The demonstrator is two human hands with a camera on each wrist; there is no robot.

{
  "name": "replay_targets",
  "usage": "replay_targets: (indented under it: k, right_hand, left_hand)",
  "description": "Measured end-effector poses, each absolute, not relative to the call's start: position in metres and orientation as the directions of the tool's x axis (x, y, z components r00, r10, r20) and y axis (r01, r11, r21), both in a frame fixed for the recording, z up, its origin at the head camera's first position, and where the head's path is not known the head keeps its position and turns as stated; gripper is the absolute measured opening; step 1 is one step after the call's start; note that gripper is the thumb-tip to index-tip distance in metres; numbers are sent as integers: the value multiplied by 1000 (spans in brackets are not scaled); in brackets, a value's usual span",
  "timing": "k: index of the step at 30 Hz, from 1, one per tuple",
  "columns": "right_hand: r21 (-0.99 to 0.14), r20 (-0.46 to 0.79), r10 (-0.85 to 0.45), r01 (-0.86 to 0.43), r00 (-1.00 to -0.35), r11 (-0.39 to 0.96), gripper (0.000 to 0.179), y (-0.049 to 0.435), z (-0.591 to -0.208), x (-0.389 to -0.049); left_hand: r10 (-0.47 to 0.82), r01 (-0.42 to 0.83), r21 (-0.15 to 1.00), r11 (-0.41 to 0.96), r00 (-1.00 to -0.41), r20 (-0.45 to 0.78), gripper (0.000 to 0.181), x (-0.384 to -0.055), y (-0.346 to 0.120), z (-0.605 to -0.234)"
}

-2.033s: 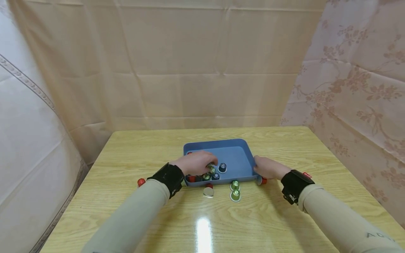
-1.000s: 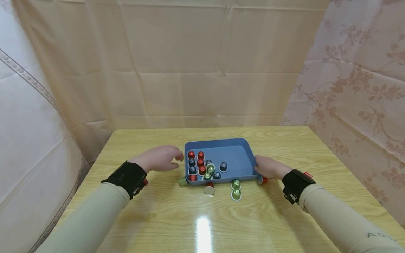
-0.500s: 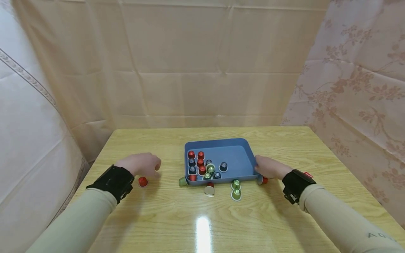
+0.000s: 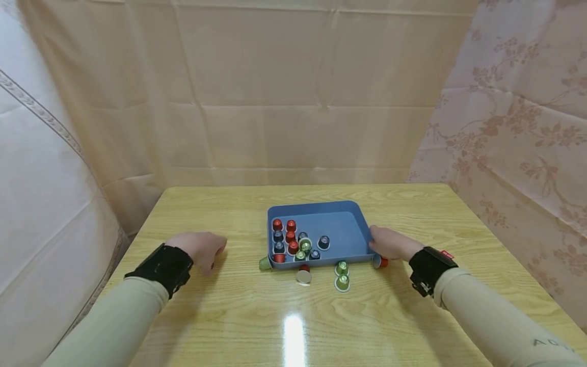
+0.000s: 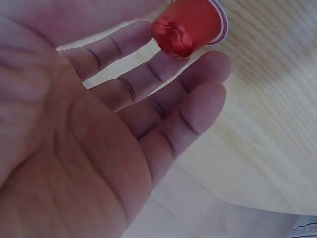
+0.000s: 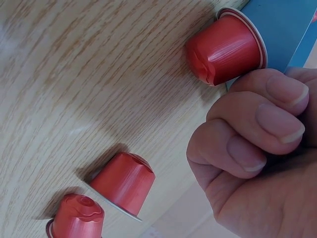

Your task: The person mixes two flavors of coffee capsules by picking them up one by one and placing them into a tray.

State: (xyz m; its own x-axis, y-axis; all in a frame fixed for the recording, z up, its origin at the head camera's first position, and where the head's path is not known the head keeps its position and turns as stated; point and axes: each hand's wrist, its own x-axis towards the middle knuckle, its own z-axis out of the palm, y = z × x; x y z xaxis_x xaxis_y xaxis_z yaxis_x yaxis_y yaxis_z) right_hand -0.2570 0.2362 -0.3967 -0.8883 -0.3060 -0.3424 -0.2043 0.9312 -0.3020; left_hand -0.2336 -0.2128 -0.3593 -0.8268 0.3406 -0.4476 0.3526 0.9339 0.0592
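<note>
My left hand (image 4: 199, 250) reaches down to the table at the left. In the left wrist view, its thumb and front fingers meet a red coffee capsule (image 5: 185, 25), while the other fingers stay loosely bent. That capsule is hidden behind the hand in the head view. At the right front, my right hand (image 4: 389, 242) holds the side wall of a shallow blue tray (image 4: 346, 221). Curled fingers (image 6: 247, 114) show beside the tray in the right wrist view. A red capsule (image 6: 225, 52) lies on its side against the tray corner, close to those fingers.
Red, dark blue and green capsules (image 4: 292, 237) fill the tray's left part. Just in front of it are two green capsules (image 4: 342, 278) and a tipped capsule with its lid (image 4: 303, 276) facing me. Another green capsule (image 4: 264, 263) lies by the left front corner.
My left hand has left the tray, moved left and come down over the red capsule, covering it. A green capsule now sits among those in the tray. The right hand stays put.
</note>
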Motion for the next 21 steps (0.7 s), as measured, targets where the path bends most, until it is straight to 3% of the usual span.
replay_targets:
  k: [7,14,21]
  right_hand:
    - [-316,-332,-314,-209,-889,926,31,237,-397,-256]
    - [-319,-334,-315,-208,-888,925,31,236,-396,-257]
    - [-320,-343,-315,-205,-885,925,33,237,-397,-257]
  left_hand:
    - [438,454,61,889,-801,-408,29,-237,-217,-366]
    - [423,428,82,900,-811,-404,24,-243,-216,-370]
    - [549,531,143,835,-789,-277,19,-254,-214,-367]
